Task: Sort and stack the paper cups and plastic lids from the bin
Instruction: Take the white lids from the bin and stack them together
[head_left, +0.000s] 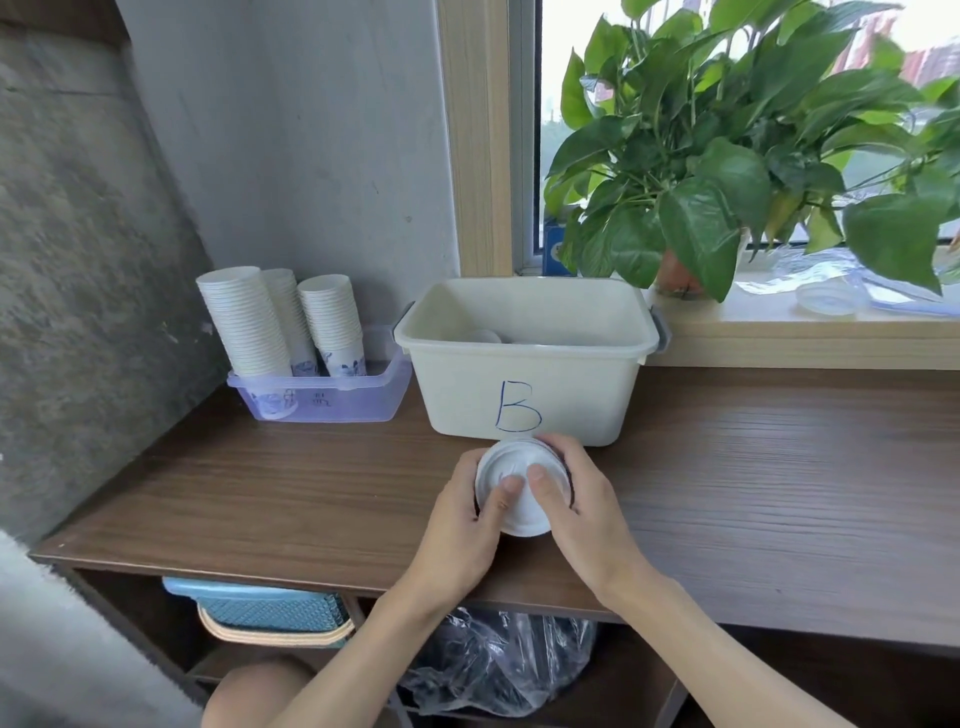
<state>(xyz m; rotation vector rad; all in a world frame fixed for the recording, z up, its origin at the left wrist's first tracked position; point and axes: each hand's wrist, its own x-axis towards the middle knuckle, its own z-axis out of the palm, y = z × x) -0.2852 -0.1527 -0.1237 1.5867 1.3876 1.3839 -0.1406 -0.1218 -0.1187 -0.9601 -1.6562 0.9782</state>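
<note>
Left hand (470, 506) and right hand (576, 499) both gripped the lid (517, 486), thumbs on top, near the bin (524, 358) on the bench (311, 493).

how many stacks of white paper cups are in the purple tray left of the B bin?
3, all in the translucent purple plastic tray: tall left stack, middle stack set further back, shorter right stack. Another could be hidden behind them.
</note>
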